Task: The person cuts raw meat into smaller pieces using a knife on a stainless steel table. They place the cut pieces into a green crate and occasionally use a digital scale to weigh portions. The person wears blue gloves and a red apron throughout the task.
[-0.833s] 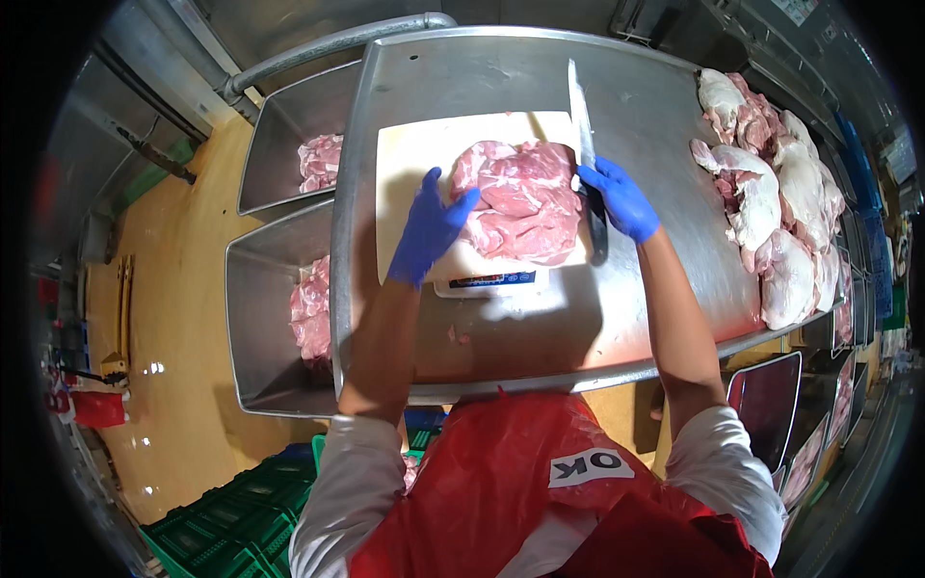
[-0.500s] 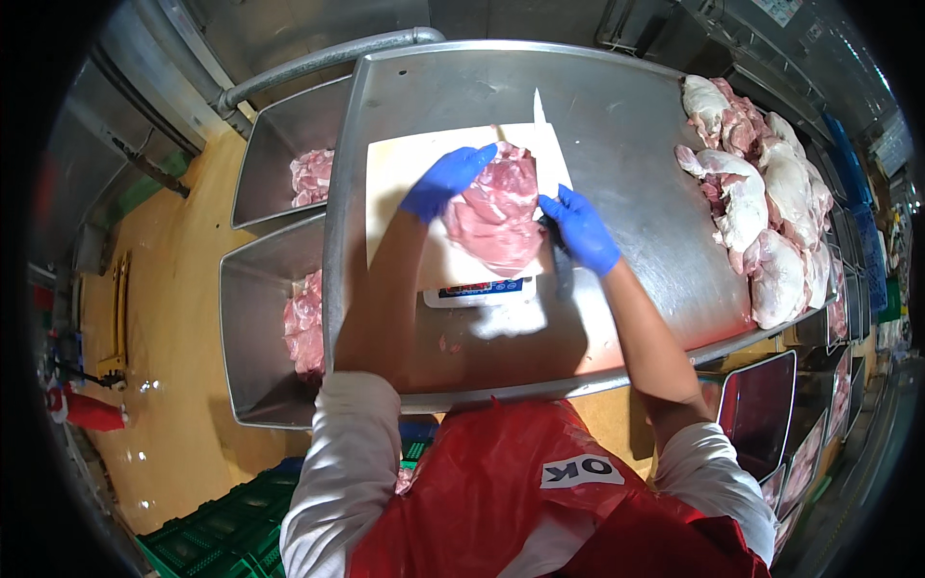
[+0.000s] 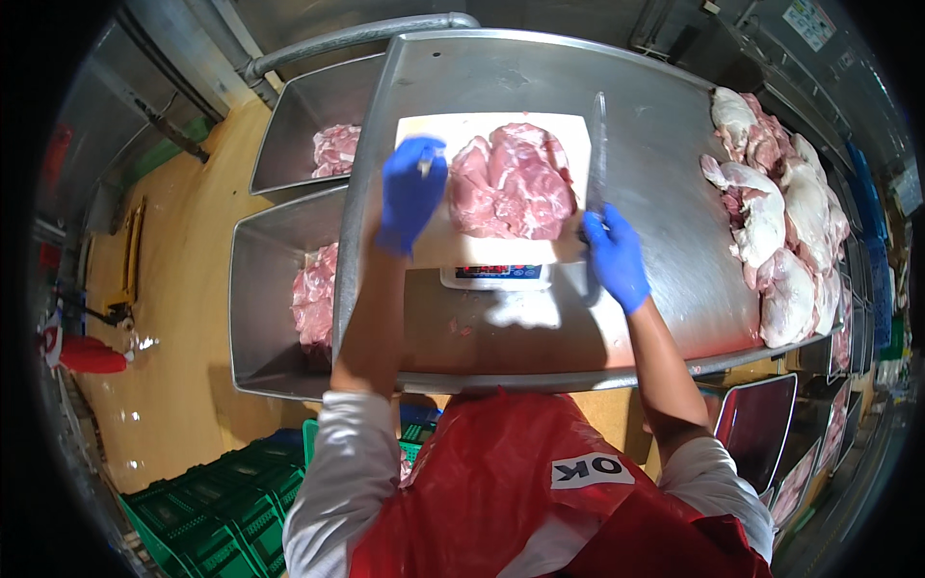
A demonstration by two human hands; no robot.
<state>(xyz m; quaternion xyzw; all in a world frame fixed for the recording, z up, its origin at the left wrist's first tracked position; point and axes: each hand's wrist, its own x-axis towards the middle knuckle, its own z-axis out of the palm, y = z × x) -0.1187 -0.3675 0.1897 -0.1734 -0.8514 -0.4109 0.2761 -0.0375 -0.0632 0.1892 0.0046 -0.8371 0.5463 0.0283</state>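
Observation:
A boned-out piece of raw pink meat [image 3: 515,183] lies spread on the white cutting board [image 3: 424,252]. Just left of it is my left hand [image 3: 412,193] in a blue glove, raised near the board's left edge. Its fingers are closed on a small pale scrap [image 3: 426,166], too small to identify further. In its blue glove, my right hand [image 3: 617,255] grips the dark handle of a knife [image 3: 599,144] to the right of the board. The long blade points away from me and stands apart from the meat.
A digital scale [image 3: 494,277] shows under the board's near edge, on the steel table [image 3: 665,222]. Several pale, skin-covered meat pieces [image 3: 785,212] are heaped at the right. Steel bins [image 3: 275,318] holding cut meat stand at the left. Green crates [image 3: 212,511] are below left.
My left hand has let go of the meat and moved left, now with a small scrap in its fingers. The meat lies flatter and wider. The knife has shifted right, off the board.

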